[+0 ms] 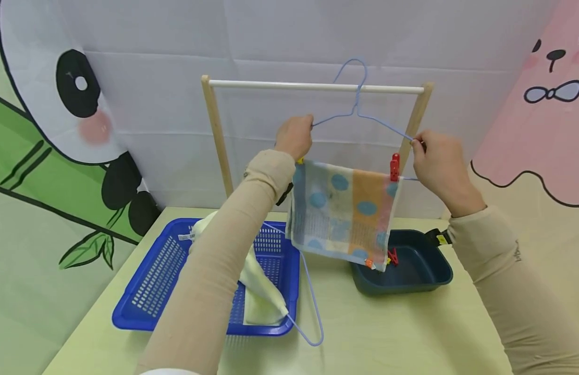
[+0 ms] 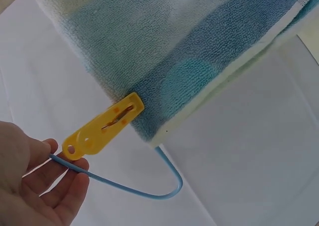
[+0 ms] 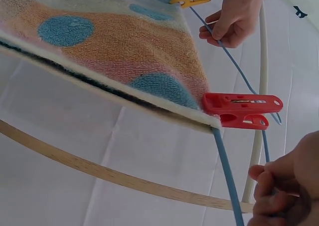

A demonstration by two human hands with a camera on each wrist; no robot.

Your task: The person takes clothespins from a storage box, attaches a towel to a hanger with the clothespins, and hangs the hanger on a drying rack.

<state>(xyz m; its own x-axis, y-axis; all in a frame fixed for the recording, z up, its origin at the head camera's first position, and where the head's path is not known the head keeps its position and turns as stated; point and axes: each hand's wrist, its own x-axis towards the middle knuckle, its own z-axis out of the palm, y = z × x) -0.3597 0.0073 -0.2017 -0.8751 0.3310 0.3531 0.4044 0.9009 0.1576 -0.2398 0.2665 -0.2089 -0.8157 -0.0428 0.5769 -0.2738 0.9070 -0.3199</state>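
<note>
A blue wire hanger [image 1: 383, 124] is held up by both hands, its hook above the white rail; whether the hook bears on the rail I cannot tell. My left hand [image 1: 295, 136] pinches the hanger's left shoulder, near a yellow clothespin [image 2: 103, 123]. The right hand [image 1: 441, 166] grips the right shoulder, close to a red clothespin [image 3: 242, 110]. Folded over the hanger's lower bar hangs a towel [image 1: 338, 208] with pastel stripes and blue dots, both pins clipped on its upper edge. In the head view, the left hand's fingertips are mostly hidden.
The rack has a white rail [image 1: 280, 85] and wooden posts [image 1: 217, 135]. A blue basket [image 1: 125, 315] on the table [image 1: 364, 338] contains pale yellow cloth [image 1: 263, 291] on a second hanger [image 1: 313, 297], which overhangs the rim. At right stands a dark green pan [image 1: 420, 265] with small clothespins [image 1: 393, 256].
</note>
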